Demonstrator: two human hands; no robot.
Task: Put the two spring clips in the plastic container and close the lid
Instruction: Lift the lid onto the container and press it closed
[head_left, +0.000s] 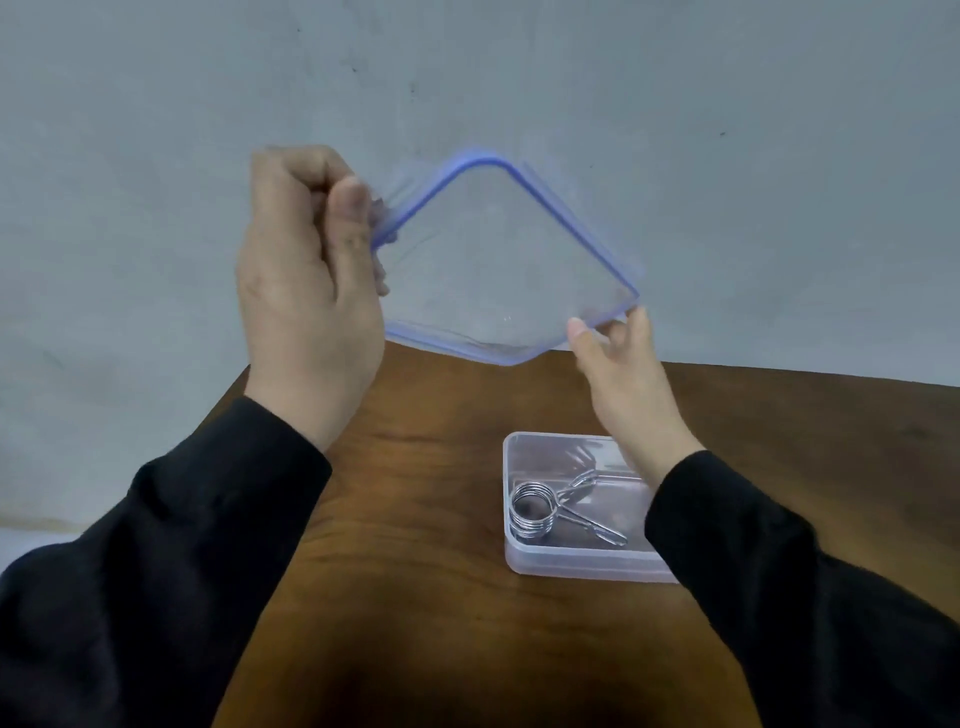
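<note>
Clear blue-rimmed lid (498, 270) held up off desk (415, 519), left hand (306, 291) and right hand (618, 364) pinching opposite edges. Spring clips (550, 512) in open plastic container (524, 564) below, right.

Brown wooden table (415, 519); open plastic container (582, 564) rests on it.

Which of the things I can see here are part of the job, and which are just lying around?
Part of the job:
- clear lid with blue rim, held up by left hand and right hand
- plastic container, open on the table
- spring clips inside it

Just there:
- wooden table
- grey wall
Nothing else lies about.
</note>
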